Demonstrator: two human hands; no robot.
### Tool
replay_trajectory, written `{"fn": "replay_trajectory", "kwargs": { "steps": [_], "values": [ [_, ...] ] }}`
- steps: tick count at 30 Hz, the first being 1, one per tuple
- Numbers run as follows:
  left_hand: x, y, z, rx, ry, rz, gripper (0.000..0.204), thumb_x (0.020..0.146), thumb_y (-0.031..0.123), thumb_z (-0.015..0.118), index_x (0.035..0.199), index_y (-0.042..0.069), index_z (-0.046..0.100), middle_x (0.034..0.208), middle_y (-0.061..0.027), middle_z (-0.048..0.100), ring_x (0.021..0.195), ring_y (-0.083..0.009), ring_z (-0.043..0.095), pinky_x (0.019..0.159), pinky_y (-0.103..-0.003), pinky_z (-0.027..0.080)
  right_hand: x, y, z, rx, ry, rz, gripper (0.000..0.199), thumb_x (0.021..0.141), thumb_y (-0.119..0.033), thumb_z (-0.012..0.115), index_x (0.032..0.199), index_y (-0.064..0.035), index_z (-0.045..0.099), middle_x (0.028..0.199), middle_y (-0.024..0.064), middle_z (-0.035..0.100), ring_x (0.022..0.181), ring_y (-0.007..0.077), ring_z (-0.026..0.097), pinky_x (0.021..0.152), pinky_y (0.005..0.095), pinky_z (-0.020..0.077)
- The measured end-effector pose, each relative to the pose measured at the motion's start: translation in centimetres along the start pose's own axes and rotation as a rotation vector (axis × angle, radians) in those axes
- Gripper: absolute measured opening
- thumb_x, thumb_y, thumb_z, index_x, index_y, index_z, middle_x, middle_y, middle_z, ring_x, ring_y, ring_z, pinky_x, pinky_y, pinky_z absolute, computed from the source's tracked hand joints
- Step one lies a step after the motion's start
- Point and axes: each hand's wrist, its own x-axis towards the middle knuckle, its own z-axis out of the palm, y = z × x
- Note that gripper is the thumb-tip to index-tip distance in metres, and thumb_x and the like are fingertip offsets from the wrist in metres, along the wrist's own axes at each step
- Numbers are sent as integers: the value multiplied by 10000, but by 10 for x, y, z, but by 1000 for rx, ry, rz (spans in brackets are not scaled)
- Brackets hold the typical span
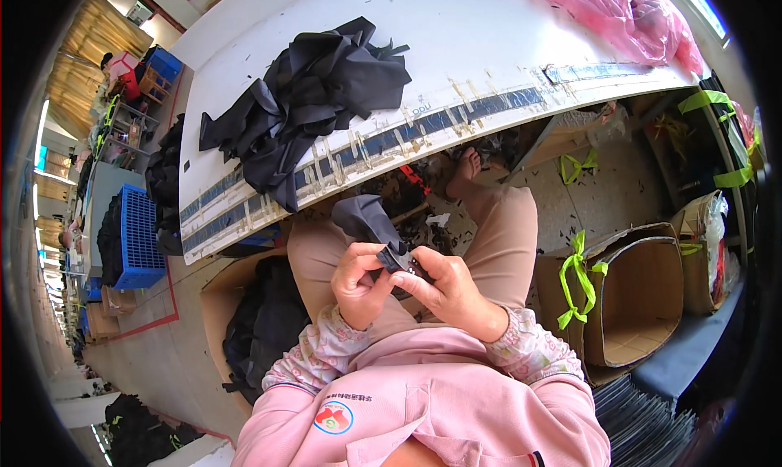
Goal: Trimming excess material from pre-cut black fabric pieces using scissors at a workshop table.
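Note:
Above my lap, a piece of black fabric [364,220] is pinched in both hands, its loose end rising toward the table edge. My left hand [359,284] has its thumb and fingers closed on the fabric's near edge. Close beside it, my right hand [456,292] grips the same edge between thumb and forefinger. A small dark bit with light spots shows between the fingertips; I cannot make out whether it is part of the fabric. Ahead on the white table lies a crumpled heap of similar black fabric pieces [326,88].
The white table [464,27] has a taped front edge and a pink plastic bag [627,19] at its far right. A cardboard box of black fabric [265,328] stands left of my legs. Right of them is a cardboard box [643,296] with a green ribbon. Dark scraps litter the floor.

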Motion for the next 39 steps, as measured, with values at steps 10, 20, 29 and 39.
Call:
{"fn": "replay_trajectory", "kwargs": {
  "steps": [10,20,29,39],
  "values": [
    [1,4,3,-14,14,-20,153,791,-68,680,925,-7,640,1015,-104,620,759,-98,590,589,-194,450,-3,2,1,12,-2,1,332,859,-245,719,804,-8,493,574,115,429,495,179,350,451,316,370],
    [0,5,1,-17,-32,-37,154,776,-77,678,906,-4,641,996,-114,633,807,-146,610,632,-225,477,-5,4,0,28,-1,38,268,879,-210,702,836,-7,532,594,36,403,557,95,339,466,279,333],
    [12,10,-4,-208,-131,-109,158,801,-109,636,936,-28,632,1021,-116,605,878,-162,603,760,-257,487,-5,0,-13,91,-60,182,267,895,-218,681,813,-3,546,587,16,395,575,81,337,473,282,324],
    [23,6,-19,-570,-406,-400,169,808,-90,627,972,-48,624,1013,-86,570,920,-143,571,817,-256,468,7,-7,-51,-234,-317,30,390,851,-332,702,750,3,529,560,153,497,482,307,509,479,382,392]
  ]
}}
